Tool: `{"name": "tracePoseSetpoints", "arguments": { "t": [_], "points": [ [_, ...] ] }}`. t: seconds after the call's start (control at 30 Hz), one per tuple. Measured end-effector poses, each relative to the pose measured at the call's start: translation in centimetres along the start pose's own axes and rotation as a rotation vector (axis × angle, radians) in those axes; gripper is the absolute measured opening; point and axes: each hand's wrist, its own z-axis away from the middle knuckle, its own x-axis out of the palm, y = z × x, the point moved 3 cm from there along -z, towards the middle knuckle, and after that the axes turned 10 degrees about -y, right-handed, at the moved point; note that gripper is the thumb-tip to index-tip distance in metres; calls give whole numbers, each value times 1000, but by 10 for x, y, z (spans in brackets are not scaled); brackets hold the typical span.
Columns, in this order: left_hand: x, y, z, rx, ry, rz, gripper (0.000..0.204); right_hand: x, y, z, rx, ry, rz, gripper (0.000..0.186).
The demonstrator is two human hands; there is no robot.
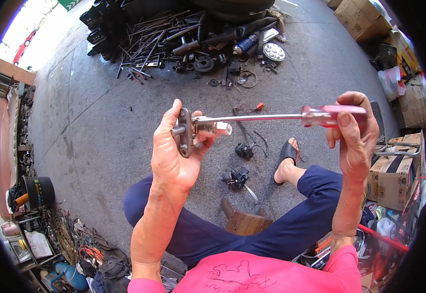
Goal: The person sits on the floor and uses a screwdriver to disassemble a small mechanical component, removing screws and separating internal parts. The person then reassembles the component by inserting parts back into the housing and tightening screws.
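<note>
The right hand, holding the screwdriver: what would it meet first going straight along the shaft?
Probably the metal part in the left hand; the screwdriver leads and seems to touch it, though depth is unclear.

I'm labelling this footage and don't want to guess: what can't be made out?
All in the head view:
Screwdriver tip: too small to tell from the shiny metal part.
Left hand: its fingers are mostly hidden behind that part.
Left foot: out of sight, apparently behind the bent left leg.
Upper-right box: cut off by the top edge.
</note>
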Motion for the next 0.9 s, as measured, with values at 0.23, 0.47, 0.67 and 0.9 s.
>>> {"name": "tracePoseSetpoints", "arguments": {
  "t": [0.23,0.47,0.67,0.9],
  "points": [
    [7,-5,3,-38,25,29,41,-5,-2,2,108,80,23,40],
    [-2,-8,-2,-96,-40,118,31,5,-11,0,-126,115,-11,38],
    [5,-10,1,-70,14,120,34,-7,-7,-1,39,98,96,31],
    [4,-10,1,-84,-16,158,33,3,-11,2,-59,123,49,32]
  ]
}}
